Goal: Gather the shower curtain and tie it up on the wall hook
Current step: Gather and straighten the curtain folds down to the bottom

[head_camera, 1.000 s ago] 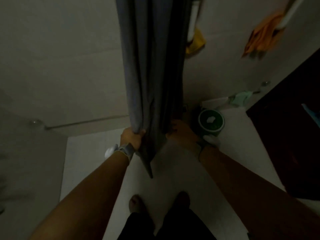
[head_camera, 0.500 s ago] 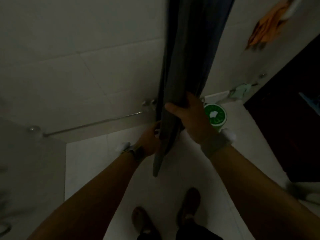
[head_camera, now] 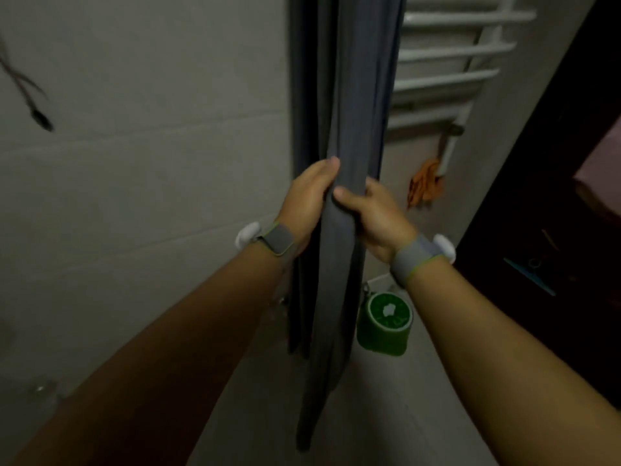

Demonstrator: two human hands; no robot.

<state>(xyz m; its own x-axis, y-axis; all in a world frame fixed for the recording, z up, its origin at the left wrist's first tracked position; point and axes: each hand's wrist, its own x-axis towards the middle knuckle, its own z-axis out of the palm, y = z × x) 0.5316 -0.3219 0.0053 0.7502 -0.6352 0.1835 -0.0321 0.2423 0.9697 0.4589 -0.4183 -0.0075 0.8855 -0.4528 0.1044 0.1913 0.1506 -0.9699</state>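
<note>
Unreadable white mark on green container (head_camera: pixel 386 322)

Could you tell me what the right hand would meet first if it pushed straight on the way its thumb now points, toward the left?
The right hand already grips the gathered curtain, so it would press the fabric against the left hand gripping the other side. Depth is unclear.

A white towel rail (head_camera: pixel 450 55) is mounted on the tiled wall (head_camera: pixel 134 163), with an orange cloth (head_camera: pixel 425 185) hanging below it. A green round-topped container (head_camera: pixel 384 326) stands on the floor (head_camera: pixel 386 415).
</note>
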